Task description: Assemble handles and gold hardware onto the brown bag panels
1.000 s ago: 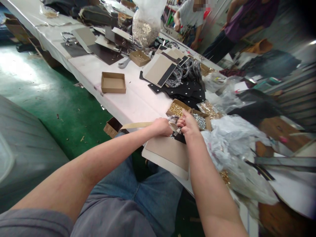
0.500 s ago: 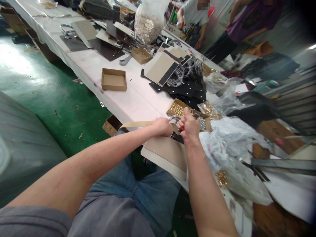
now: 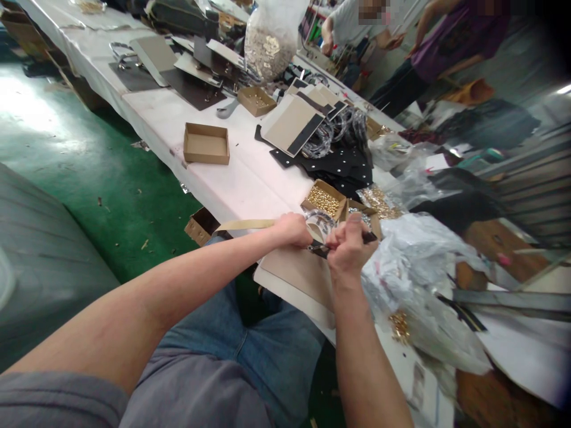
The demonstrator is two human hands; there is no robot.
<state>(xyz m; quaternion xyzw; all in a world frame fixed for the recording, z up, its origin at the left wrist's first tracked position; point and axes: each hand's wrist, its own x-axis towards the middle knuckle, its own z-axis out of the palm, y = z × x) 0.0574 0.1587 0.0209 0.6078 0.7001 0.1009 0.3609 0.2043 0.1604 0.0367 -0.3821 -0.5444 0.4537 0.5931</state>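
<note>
My left hand (image 3: pixel 292 229) is closed on a tan strap (image 3: pixel 245 225) that runs out to the left along the table edge. My right hand (image 3: pixel 347 246) is a fist around a dark strip (image 3: pixel 368 237) that sticks out to its right. Both hands meet over a beige board (image 3: pixel 303 270) at the near edge of the white table (image 3: pixel 241 172). Just behind them stand a small box of gold studs (image 3: pixel 323 200) and a box of silver studs (image 3: pixel 366 217), partly hidden by my right thumb.
An empty cardboard box (image 3: pixel 206 144) sits on the table to the left. Black studded pieces (image 3: pixel 339 163), beige boards (image 3: pixel 292 123) and crumpled plastic bags (image 3: pixel 414 261) crowd the table. A bag of pale pieces (image 3: pixel 270 41) stands far back. Two people (image 3: pixel 401 35) stand beyond.
My right hand has drawn back toward me and to the right, pulling the dark strip with it. The gold stud box is now uncovered. My left hand has stayed put.
</note>
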